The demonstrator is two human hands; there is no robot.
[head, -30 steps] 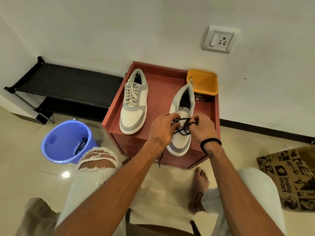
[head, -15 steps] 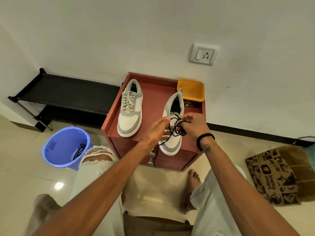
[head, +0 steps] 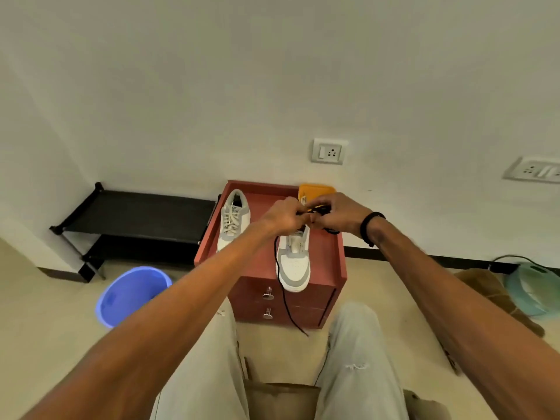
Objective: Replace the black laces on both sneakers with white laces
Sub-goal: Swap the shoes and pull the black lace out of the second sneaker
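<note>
Head view: no brand or writing legible anywhere; tongue marking on the far sneaker too blurred to read. Two sneakers on the red cabinet (head: 328,262): left sneaker (head: 232,221) at about ten o'clock on the top, laced in white; right sneaker (head: 293,265) near six o'clock, toe over the front edge, eyelets bare. One black lace (head: 283,294), pinched between left hand (head: 283,215) and right hand (head: 336,211), both raised close together above the right sneaker, fingers curled; loose end trailing down past the two drawer knobs (head: 268,293). One yellow box (head: 309,189) at one o'clock, partly hidden by the hands. One blue bucket (head: 133,294) at eight o'clock on the floor. One black rack (head: 136,213) at nine o'clock. Two wall sockets (head: 329,151).
</note>
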